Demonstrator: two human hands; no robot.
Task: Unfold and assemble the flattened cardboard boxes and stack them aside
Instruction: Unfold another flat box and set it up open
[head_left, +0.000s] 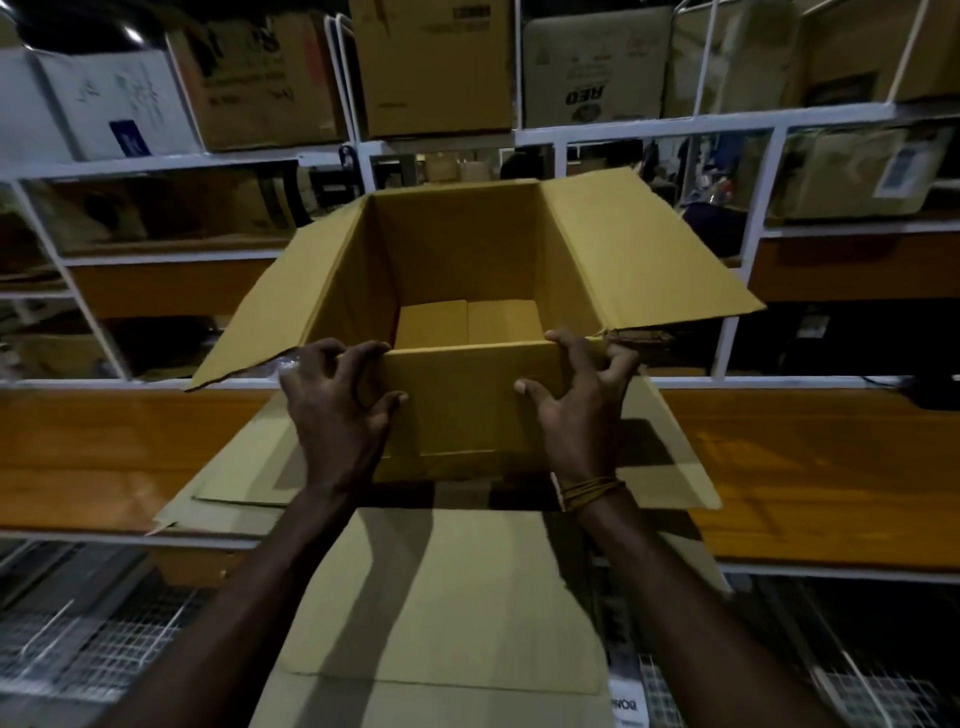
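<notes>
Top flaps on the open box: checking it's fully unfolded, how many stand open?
3 visible: left flap splayed outward, right flap splayed outward, near flap folded down under both hands. A far flap may be hidden.

Both hands (337, 400) (582, 395) grip an open box (467, 270) (flaps splayed).

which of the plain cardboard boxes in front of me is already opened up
The box held between the left hand and right hand: it stands open, flaps spread. The cardboard beneath it lies flat.

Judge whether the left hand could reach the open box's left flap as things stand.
Probably yes: the left hand grips the box at its near left corner, and the left flap spreads open just above it with nothing between.
</notes>
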